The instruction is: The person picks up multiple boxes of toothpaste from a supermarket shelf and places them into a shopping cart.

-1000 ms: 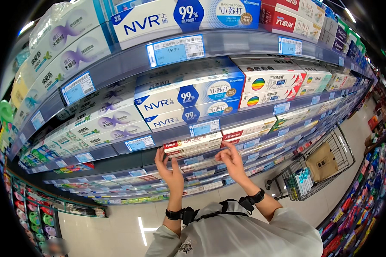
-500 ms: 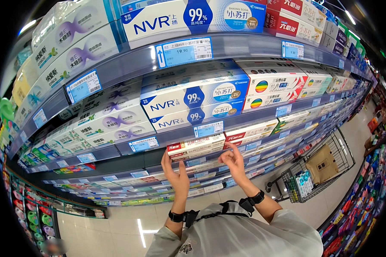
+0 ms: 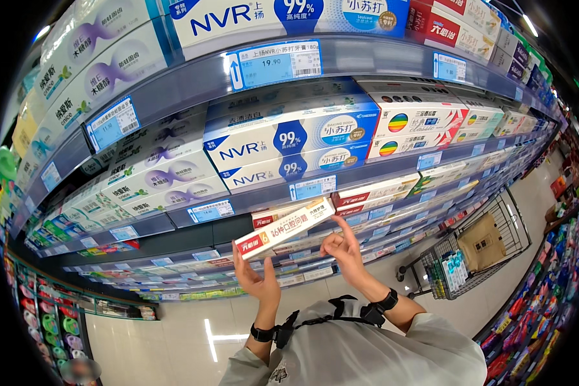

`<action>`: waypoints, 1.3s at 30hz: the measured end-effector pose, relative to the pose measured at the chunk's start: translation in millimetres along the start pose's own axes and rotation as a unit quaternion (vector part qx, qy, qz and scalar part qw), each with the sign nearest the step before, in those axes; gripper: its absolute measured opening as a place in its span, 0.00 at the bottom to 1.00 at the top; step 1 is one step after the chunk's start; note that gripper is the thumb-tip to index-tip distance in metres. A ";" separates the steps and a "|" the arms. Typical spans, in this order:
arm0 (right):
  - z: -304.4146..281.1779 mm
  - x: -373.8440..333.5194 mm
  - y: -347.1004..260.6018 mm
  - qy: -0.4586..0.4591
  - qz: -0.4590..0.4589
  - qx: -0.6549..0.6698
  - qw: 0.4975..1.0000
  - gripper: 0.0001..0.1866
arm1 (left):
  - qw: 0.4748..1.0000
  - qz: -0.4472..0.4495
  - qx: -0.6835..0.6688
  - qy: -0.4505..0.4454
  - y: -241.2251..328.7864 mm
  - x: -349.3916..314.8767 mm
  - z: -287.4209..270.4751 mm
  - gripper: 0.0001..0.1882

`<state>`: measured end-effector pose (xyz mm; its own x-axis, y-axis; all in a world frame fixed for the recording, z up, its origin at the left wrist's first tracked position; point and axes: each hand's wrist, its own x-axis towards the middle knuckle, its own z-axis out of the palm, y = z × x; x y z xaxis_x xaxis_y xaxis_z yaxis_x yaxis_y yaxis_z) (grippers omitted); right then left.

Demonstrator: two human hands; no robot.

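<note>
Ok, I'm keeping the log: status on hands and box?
Left hand holding the box by its left end. Right hand, index fingertip at its right end. Box aslant, in front of the shelf. Nothing seen blocking either hand.

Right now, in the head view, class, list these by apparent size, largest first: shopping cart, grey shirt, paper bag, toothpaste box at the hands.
1. Grey shirt
2. Shopping cart
3. Paper bag and toothpaste box: too alike in area to rank.

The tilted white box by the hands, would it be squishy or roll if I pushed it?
The white box is probably stiff, since its edges look straight. Its flat sides would likely make it slide, not roll.
</note>
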<state>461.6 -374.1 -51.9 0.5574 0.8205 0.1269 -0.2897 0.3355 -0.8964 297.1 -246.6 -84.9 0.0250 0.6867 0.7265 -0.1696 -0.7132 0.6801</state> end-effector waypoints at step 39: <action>-177.0 -211.6 -182.6 0.042 -0.072 -0.303 0.949 0.16 | 0.306 -0.799 -0.308 -0.417 135.9 -228.2 202.2 0.17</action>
<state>534.3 -690.9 9.7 0.6247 0.7381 0.2549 0.2811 0.0920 -0.9553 467.5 -528.6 -138.3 0.7591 -0.3676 -0.5372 0.5681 0.7770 0.2712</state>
